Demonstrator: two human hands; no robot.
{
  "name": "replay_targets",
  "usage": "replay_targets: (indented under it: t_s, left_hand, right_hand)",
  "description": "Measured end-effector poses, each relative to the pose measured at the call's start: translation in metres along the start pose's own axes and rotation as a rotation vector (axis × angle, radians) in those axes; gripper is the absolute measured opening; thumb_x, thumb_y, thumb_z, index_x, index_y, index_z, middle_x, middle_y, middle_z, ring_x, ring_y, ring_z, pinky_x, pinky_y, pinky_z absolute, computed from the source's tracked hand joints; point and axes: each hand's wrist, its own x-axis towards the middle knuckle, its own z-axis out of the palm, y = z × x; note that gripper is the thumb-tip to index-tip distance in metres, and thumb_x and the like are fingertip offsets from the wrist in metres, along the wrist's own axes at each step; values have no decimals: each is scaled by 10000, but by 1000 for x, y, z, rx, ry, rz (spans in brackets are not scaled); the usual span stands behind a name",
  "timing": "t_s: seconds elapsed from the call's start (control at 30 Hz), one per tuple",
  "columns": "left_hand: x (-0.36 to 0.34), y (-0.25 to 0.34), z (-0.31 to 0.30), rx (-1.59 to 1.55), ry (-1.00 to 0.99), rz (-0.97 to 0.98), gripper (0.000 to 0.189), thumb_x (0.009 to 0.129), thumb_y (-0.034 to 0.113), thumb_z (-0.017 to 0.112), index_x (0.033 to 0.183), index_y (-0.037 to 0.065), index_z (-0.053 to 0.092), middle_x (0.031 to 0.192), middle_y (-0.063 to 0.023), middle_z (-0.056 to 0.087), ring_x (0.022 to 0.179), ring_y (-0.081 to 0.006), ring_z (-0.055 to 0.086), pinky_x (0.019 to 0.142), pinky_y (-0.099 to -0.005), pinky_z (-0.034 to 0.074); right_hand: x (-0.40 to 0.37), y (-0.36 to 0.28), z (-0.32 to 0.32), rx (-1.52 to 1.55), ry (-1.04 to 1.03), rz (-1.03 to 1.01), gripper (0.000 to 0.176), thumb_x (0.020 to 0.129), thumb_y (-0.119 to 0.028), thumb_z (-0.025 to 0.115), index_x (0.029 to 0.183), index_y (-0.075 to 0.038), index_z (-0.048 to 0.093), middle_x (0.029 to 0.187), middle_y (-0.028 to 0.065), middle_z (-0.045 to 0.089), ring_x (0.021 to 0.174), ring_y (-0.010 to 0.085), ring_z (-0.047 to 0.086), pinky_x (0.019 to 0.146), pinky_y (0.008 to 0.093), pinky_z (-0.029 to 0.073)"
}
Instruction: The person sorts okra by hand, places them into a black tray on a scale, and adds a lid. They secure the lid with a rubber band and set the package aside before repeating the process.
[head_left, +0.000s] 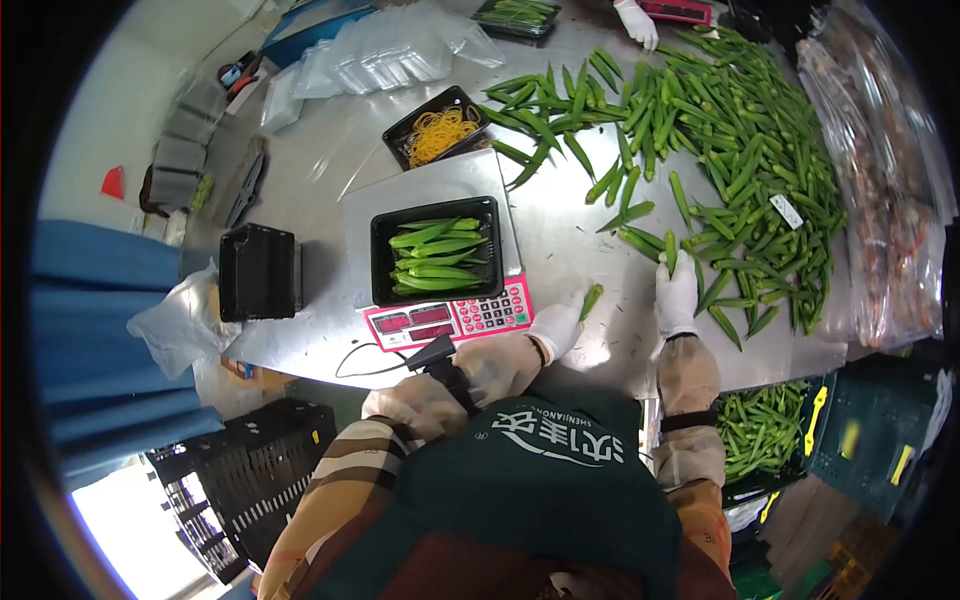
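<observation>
White-gloved left hand (pixel 555 328), fingers pinching okra pod (pixel 592 300), right hand (pixel 677 292) outstretched, fingers closed around second pod (pixel 671 246)

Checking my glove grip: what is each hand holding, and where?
The left hand pinches an okra pod by its lower end; the right hand grips a second pod low down.

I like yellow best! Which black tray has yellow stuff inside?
The black tray just behind the scale, full of yellow rubber bands. The tray on the scale and the one at the far edge hold green okra.
</observation>
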Motion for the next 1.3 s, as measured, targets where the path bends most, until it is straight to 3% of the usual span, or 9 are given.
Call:
replay_targets:
  t_s: [0.1,0.27,0.43,0.5,0.63,0.87,0.97,1.1,1.3]
  left_hand:
    - [-39,11,-16,-336,32,128,487,836,-14,640,1307,19,519,1091,-189,608,892,-271,639,832,-334,502]
    - [-90,4,-56,-654,260,162,419,824,43,657,1234,57,575,1034,-174,630,888,-316,634,884,-370,482]
    - [-138,-10,-152,-94,748,152,634,725,-117,624,1291,168,595,984,-126,604,921,-284,589,827,-371,494]
    - [-142,-28,-180,152,946,190,584,730,-122,615,1236,169,625,994,-110,615,916,-296,584,791,-383,495]
    - [-128,-76,-185,321,855,132,437,738,-30,635,1117,182,683,927,-59,632,906,-277,589,768,-383,491]
    - [-165,-82,-180,349,1073,142,344,732,-8,700,1031,160,678,939,-29,605,921,-257,556,815,-382,469]
    - [-205,-105,-184,233,1156,-5,295,752,-16,684,1011,124,669,954,-48,627,921,-263,568,818,-377,462]
    - [-250,-159,-186,99,1311,-110,246,827,-32,649,1042,85,667,1013,-61,666,958,-232,587,877,-344,455]
    - [-274,-215,-194,-429,1524,-212,223,917,-43,578,1134,-24,627,1112,-111,677,1007,-156,640,931,-270,480]
  right_hand:
    - [28,0,11,-124,75,-106,382,847,-110,631,1221,-50,586,1210,165,603,1126,365,544,975,405,438]
    - [65,36,33,-386,-50,-266,420,783,-146,708,1190,-92,621,1140,129,626,1108,342,546,957,405,459]
    - [62,5,2,-423,-36,-237,389,831,-163,683,1190,-36,604,1076,167,627,1020,359,579,875,422,477]
    - [44,-57,-20,-111,-83,-344,369,854,-157,664,1185,-11,595,1068,179,626,984,365,590,860,412,475]
    - [4,-179,10,219,-113,-800,310,889,-155,628,1154,0,584,1078,198,616,968,344,603,853,391,478]
    - [-52,-282,75,72,-329,-1051,426,785,-144,726,1184,-65,600,1131,153,614,1088,322,576,937,405,469]
    - [-43,-272,61,395,-362,-990,392,805,-94,700,1183,-40,609,1134,189,630,1094,336,585,965,407,461]
    - [-22,-214,45,597,-356,-594,275,885,14,622,1160,-7,634,1071,116,686,954,171,656,871,269,510]
    - [-27,-127,46,634,-340,-335,239,930,16,562,1159,17,630,1076,88,677,963,157,641,874,267,502]
